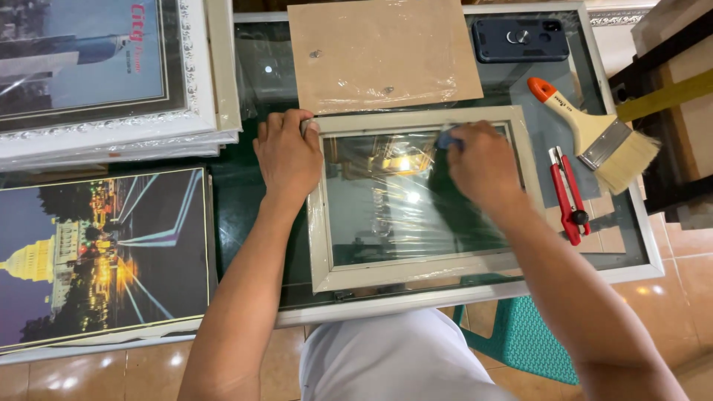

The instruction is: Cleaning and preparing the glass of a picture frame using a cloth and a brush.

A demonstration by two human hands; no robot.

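- Here, the glass table [631,245] is lying under both hands, and its pale rim is running just past the right wrist and close to the person's body.
- There is some bare glass showing between the two hands and a little beyond the right hand, next to the tools.
- The small picture frame [319,223] is lying flat between the hands, and a sheet of glass [386,215] is sitting inside it.
- The left hand [288,157] is resting on the frame's top left corner, fingers curled down over the edge, holding it.
- The right hand [483,165] is closing loosely around a small blue thing [445,138] and pressing it on the glass near the frame's top edge.
- A brown backing board [382,52] is lying just beyond both hands.
- A paintbrush [594,134] with an orange tip and a red cutter [568,197] are lying to the right of the right hand.
- A dark phone [520,38] is lying far beyond the right hand.
- Big framed pictures [104,252] are lying to the left of the left arm.
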